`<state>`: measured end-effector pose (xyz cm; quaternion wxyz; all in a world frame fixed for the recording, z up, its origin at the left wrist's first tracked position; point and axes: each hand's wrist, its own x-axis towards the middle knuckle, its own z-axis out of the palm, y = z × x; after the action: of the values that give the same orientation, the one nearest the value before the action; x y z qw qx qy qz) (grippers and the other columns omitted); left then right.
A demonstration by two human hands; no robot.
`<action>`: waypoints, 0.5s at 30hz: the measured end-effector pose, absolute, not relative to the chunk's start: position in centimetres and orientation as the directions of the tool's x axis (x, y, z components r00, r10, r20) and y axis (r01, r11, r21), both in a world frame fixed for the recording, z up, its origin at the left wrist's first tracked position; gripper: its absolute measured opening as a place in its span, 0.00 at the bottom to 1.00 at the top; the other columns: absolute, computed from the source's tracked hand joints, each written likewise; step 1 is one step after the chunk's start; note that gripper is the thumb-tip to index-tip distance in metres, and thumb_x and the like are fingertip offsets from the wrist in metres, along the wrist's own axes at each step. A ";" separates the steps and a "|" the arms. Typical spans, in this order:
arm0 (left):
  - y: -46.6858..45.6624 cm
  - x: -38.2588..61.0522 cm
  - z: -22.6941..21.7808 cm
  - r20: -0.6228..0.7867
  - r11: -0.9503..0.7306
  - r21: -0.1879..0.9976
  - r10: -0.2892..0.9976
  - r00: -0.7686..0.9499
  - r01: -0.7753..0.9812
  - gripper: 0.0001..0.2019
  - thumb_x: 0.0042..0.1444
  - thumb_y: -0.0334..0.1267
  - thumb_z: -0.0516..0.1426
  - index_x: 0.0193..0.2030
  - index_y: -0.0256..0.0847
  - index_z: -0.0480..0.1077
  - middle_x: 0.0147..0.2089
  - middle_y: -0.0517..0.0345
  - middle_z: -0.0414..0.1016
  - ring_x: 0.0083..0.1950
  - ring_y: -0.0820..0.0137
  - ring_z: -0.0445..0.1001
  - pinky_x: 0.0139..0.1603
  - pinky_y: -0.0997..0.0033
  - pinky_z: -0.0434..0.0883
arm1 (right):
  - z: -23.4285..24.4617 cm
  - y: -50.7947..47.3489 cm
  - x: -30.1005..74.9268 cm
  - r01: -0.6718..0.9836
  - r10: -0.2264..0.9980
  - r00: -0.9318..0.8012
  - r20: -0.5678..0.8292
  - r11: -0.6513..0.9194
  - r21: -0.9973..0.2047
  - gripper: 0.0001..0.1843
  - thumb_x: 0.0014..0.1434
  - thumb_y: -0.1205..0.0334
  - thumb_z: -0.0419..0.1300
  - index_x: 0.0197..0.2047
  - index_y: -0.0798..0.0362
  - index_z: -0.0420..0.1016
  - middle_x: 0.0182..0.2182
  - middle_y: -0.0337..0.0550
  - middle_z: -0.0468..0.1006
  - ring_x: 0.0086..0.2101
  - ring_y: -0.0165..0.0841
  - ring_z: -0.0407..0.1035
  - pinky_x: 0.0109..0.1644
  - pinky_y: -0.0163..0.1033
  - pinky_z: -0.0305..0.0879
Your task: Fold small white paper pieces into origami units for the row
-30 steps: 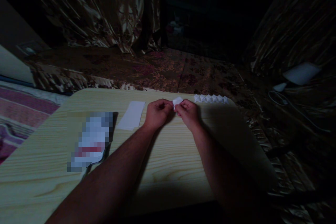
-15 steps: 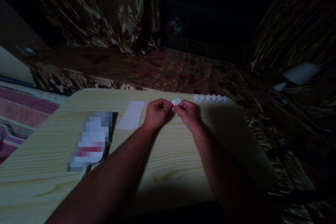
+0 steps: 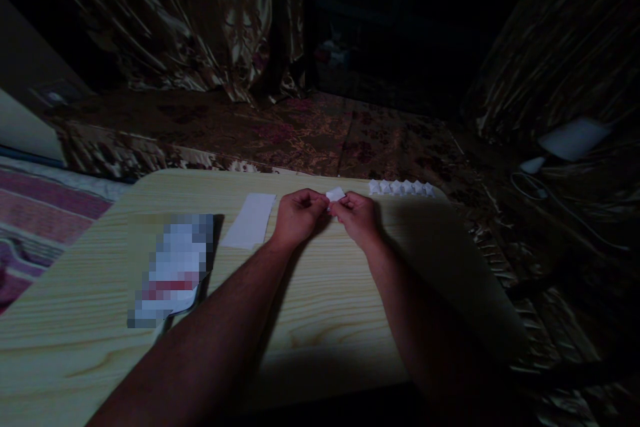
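Note:
My left hand (image 3: 299, 215) and my right hand (image 3: 357, 215) meet over the far part of a light wooden table (image 3: 310, 307). Both pinch a small folded white paper piece (image 3: 335, 195) between fingertips, with the fingers curled in. A flat white paper strip (image 3: 249, 220) lies on the table just left of my left hand. A row of several small folded white paper pieces (image 3: 401, 187) sits along the far edge, right of my right hand.
A blurred white and red object (image 3: 173, 269) lies on the table's left side. Dark patterned fabric (image 3: 300, 127) covers the surface behind and to the right. A white device with a cable (image 3: 570, 140) rests at far right. A striped rug (image 3: 40, 213) shows at left.
The small paper piece has flattened and sunk slightly between my fingertips. Both hands stay in the same place.

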<state>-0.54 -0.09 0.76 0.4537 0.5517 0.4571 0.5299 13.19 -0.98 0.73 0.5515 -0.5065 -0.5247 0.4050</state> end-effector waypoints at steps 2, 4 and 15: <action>0.0 -0.5 0.6 0.181 -0.182 0.983 0.983 0.018 0.025 0.11 0.48 0.44 0.62 0.30 0.36 0.75 0.26 0.56 0.77 0.24 0.73 0.71 0.25 0.76 0.67 | 0.7 -1.0 13.2 0.093 0.976 0.122 0.178 0.167 -0.982 0.07 0.46 0.60 0.62 0.22 0.53 0.70 0.17 0.34 0.70 0.19 0.26 0.60 0.24 0.32 0.55; 0.0 -0.5 0.5 0.198 -0.198 0.980 0.980 0.015 0.034 0.11 0.49 0.44 0.61 0.31 0.36 0.75 0.26 0.56 0.76 0.24 0.73 0.70 0.25 0.76 0.66 | 0.6 -0.9 13.2 0.097 0.976 0.116 0.184 0.173 -0.980 0.07 0.46 0.60 0.62 0.22 0.53 0.70 0.18 0.35 0.71 0.19 0.26 0.60 0.25 0.33 0.56; -0.3 -0.3 1.1 0.387 -0.355 0.905 0.916 -0.105 0.236 0.09 0.54 0.41 0.57 0.33 0.37 0.74 0.30 0.56 0.77 0.30 0.73 0.71 0.33 0.75 0.67 | 0.7 -1.0 12.8 0.146 0.919 0.243 0.311 0.282 -0.948 0.12 0.46 0.58 0.65 0.32 0.52 0.67 0.25 0.34 0.70 0.24 0.26 0.63 0.27 0.31 0.60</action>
<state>-0.26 -0.29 1.05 0.3007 0.5976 0.4818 0.5659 12.78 -1.05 0.69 0.6042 -0.5066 -0.5255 0.3196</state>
